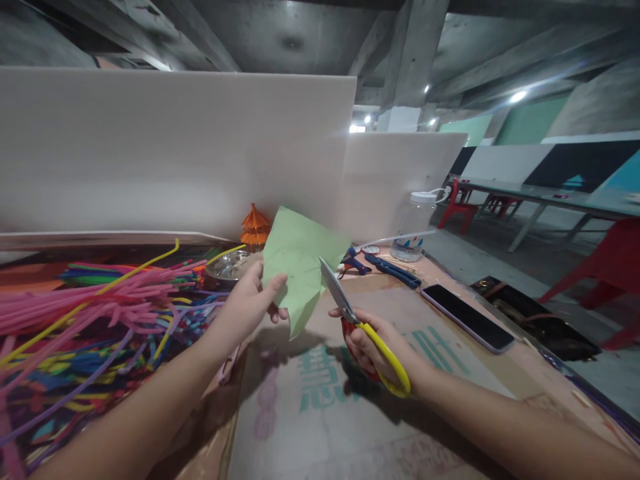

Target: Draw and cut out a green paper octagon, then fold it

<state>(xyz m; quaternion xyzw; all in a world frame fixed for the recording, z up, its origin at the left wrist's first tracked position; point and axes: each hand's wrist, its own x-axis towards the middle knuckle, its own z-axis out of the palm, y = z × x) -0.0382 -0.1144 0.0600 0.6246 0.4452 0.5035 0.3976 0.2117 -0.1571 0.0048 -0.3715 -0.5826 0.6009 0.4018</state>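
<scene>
Far left: a tangle of pink straws (100, 303), with small multicoloured pieces (90, 373) heaped beneath and beside it. Next, a metal bowl (216, 268), partly hidden by the left forearm and hand. Left grip (255, 290): closed on the left edge of a green paper (305, 250), thumb on the near face, fingers behind. The paper is held up above the table (233, 413), tilted. An orange tiered piece (255, 228) stands behind its left edge.

Progress, as judged: paper work partway. The sheet has an angular, uneven outline, narrowing to a point at the bottom, so some cutting seems done. Faint lines show on its face; shaping along them, if they are guides, appears left to do. No finished green shape is seen.

Scissors (397, 367), yellow and red handles, point up at the paper's right side; whether the blades touch it, cannot tell. Right grip (367, 340): wrapped around the handles. Farther right: blue cutter (395, 269), bottle (413, 227), phone (467, 317).
</scene>
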